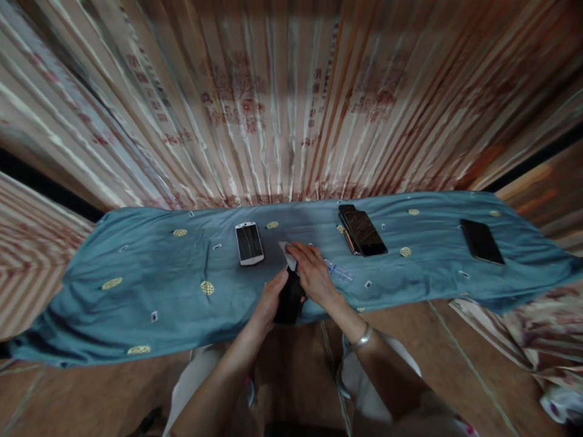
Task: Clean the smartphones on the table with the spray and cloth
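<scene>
My left hand [272,294] is closed on the left edge of a black phone [288,300], which it holds tilted over the front edge of the cloth-covered table. Bent over the phone's upper end, my right hand [312,270] has its fingers closed on a small white tissue [288,255]. The tissue lies against the top of the phone, with one pointed corner sticking out to the left. My fingers cover part of both. Just right of my right hand lies a small clear plastic item with blue marks [339,272]; its kind is hard to make out.
A white phone [249,243] lies to the left on the blue patterned cloth [173,267]. Stacked dark phones [364,232] lie right of centre, and another black phone [481,241] is farther right. Patterned curtains [282,109] hang behind the table.
</scene>
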`<action>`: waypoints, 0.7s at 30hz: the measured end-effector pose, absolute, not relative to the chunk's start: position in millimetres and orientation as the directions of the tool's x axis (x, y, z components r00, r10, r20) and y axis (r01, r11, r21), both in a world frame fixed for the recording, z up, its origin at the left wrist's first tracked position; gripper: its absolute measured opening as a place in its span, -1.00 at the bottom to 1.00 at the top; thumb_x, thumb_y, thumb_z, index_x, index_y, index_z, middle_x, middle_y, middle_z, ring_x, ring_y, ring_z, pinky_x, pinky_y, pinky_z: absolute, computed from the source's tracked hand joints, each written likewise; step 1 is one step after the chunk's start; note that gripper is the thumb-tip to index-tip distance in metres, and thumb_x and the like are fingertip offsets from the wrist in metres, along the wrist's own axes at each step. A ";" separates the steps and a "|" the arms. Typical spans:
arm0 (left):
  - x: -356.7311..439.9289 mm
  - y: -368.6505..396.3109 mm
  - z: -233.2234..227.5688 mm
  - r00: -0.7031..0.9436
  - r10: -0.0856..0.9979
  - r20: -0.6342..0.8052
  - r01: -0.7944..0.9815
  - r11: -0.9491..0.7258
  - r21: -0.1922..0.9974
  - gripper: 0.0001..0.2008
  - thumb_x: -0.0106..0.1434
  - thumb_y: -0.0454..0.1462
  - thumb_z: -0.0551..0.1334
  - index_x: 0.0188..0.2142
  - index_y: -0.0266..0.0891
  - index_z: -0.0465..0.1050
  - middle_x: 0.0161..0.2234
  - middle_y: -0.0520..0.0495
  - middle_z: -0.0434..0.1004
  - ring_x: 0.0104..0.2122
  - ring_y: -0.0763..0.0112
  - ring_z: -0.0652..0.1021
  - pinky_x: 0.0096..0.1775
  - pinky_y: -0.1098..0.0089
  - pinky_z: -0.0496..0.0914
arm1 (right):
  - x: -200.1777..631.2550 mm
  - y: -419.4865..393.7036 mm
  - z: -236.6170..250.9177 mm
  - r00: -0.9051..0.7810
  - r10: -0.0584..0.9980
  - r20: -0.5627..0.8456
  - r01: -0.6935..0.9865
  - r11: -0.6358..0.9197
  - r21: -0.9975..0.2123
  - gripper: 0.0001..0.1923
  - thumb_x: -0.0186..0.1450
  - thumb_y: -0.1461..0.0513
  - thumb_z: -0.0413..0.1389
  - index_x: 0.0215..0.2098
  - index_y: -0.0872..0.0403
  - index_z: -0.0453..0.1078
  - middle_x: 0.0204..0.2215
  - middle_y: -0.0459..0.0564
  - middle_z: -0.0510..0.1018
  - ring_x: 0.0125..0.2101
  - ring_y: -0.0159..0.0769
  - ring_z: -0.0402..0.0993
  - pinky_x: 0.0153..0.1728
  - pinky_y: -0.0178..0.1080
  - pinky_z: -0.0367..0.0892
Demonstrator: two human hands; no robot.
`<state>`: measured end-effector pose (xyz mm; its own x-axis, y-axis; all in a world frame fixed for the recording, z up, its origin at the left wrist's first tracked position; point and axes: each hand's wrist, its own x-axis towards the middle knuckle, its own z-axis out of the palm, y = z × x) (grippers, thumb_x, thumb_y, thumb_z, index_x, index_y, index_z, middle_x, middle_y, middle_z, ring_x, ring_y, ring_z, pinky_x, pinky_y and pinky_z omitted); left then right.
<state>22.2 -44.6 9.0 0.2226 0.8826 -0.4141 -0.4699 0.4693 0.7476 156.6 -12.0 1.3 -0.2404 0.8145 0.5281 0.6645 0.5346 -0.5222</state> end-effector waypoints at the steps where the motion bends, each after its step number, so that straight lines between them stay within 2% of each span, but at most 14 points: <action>1: 22.1 -44.4 9.7 0.227 0.876 -0.425 -0.470 0.481 0.740 -0.45 0.01 -0.05 0.41 -0.04 -0.26 0.52 -0.24 -0.12 0.62 -0.34 0.24 0.61 -0.36 0.31 0.52 | 158.1 -11.2 2.2 -0.226 0.826 0.517 0.644 0.524 -0.557 -0.51 0.38 0.36 -0.19 0.22 0.08 0.28 0.09 0.13 0.45 0.09 -0.13 0.29 0.13 0.03 0.25; 5: 21.0 -42.8 11.2 0.270 0.844 -0.463 -0.498 0.534 0.684 -0.54 0.04 -0.14 0.41 -0.07 -0.24 0.50 -0.31 -0.10 0.63 -0.43 0.31 0.60 -0.38 0.30 0.54 | 164.5 -8.9 5.0 -0.159 0.875 0.458 0.585 0.457 -0.670 -0.55 0.38 0.33 -0.16 0.16 0.04 0.34 -0.01 0.07 0.53 0.01 -0.17 0.37 0.08 -0.03 0.28; 8: 20.0 -41.5 11.8 0.285 0.840 -0.462 -0.531 0.540 0.653 -0.63 0.10 -0.18 0.37 -0.10 -0.26 0.50 -0.30 -0.11 0.63 -0.36 0.28 0.62 -0.28 0.26 0.55 | 167.8 -8.6 3.9 -0.112 0.898 0.426 0.556 0.412 -0.722 -0.56 0.36 0.33 -0.15 0.12 0.02 0.38 -0.02 0.05 0.55 0.00 -0.20 0.39 0.08 -0.05 0.28; 14: 22.5 -38.8 13.2 0.297 0.839 -0.456 -0.580 0.538 0.611 -0.68 0.16 -0.21 0.32 -0.09 -0.25 0.48 -0.16 -0.14 0.62 -0.19 0.20 0.62 -0.14 0.19 0.54 | 168.7 -7.9 -6.1 0.035 0.942 0.334 0.507 0.271 -0.818 -0.58 0.34 0.23 -0.10 0.10 0.03 0.41 -0.04 0.08 0.57 -0.02 -0.14 0.44 0.03 -0.06 0.31; 18: 23.4 -38.0 16.1 0.299 0.832 -0.467 -0.611 0.543 0.576 -0.69 0.17 -0.23 0.31 -0.09 -0.24 0.46 -0.11 -0.13 0.60 -0.15 0.20 0.61 -0.10 0.17 0.52 | 167.3 -2.4 -12.8 0.171 0.961 0.219 0.324 0.155 -0.933 -0.59 0.30 0.13 -0.03 0.04 0.05 0.45 -0.06 0.08 0.59 -0.04 -0.12 0.47 0.04 -0.06 0.30; 21: 23.1 -38.2 17.5 0.292 0.838 -0.462 -0.601 0.536 0.593 -0.68 0.17 -0.21 0.31 -0.07 -0.23 0.44 -0.11 -0.12 0.60 -0.16 0.22 0.61 -0.11 0.18 0.52 | 165.4 2.6 -17.0 0.225 0.970 0.091 0.086 0.073 -0.994 -0.61 0.23 0.07 0.06 -0.08 0.06 0.51 -0.12 0.04 0.61 -0.08 -0.13 0.49 0.01 -0.10 0.31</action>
<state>23.1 -38.2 17.5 0.2916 0.8376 -0.4619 -0.6007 0.5361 0.5931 165.4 2.6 -17.0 0.2248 0.9701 0.0910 0.0863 0.0732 -0.9936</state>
